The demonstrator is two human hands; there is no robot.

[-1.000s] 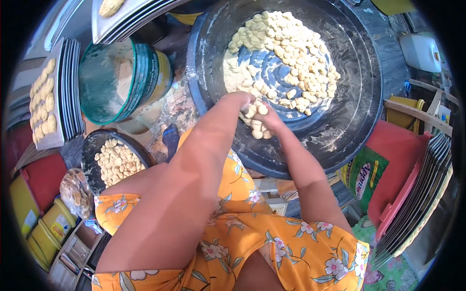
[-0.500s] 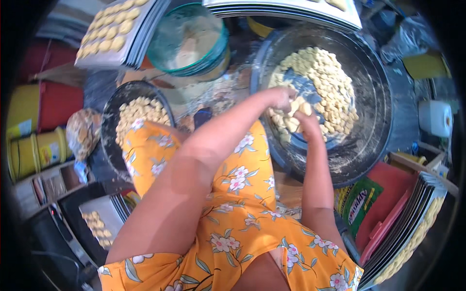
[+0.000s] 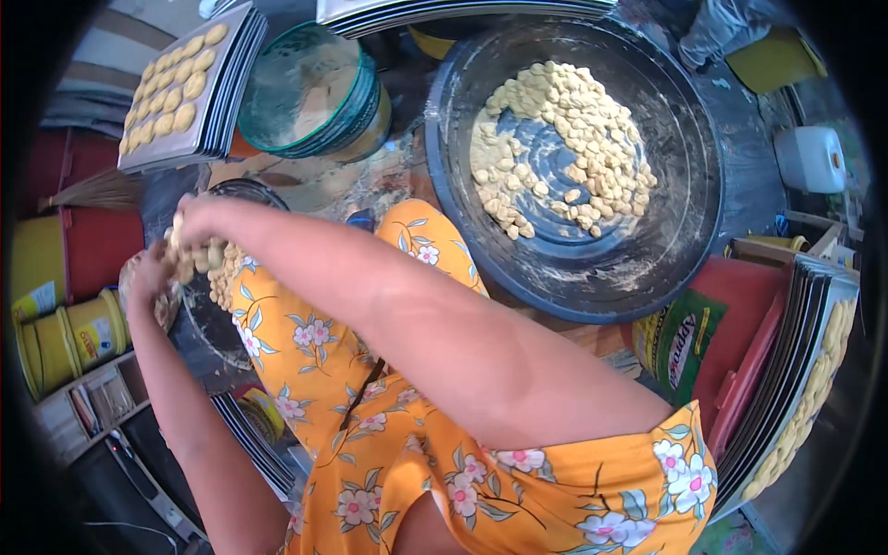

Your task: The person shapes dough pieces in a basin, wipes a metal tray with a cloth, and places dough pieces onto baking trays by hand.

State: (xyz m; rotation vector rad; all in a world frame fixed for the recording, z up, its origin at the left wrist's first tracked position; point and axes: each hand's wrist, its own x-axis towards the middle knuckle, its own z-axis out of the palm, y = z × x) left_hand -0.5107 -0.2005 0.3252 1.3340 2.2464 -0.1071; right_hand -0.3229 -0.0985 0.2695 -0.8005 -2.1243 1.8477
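Both my hands are together at the far left, above the small black basin (image 3: 205, 326). My right hand (image 3: 205, 222) reaches across my lap, its fingers curled over pale dough pieces (image 3: 191, 259). Close below it, my left hand (image 3: 152, 274) cups the same clump from the outer side. More dough pieces (image 3: 222, 282) lie in the small basin, partly hidden by my hands and knee. Over on the right stands the large black basin (image 3: 680, 231), with many small floury dough lumps (image 3: 592, 129) heaped at its far side and a few scattered over its bare bottom.
A green tub (image 3: 305, 88) with flour stands behind my knees. Stacked trays of dough pieces (image 3: 171, 92) rise at the back left, and another tray stack (image 3: 795, 370) stands at the right by a red container (image 3: 740, 305). Yellow buckets (image 3: 79, 342) line the left side.
Both hands have swung left from the large basin to the small one, carrying dough pieces. The view has shifted, and fewer lumps lie at the near left of the large basin.
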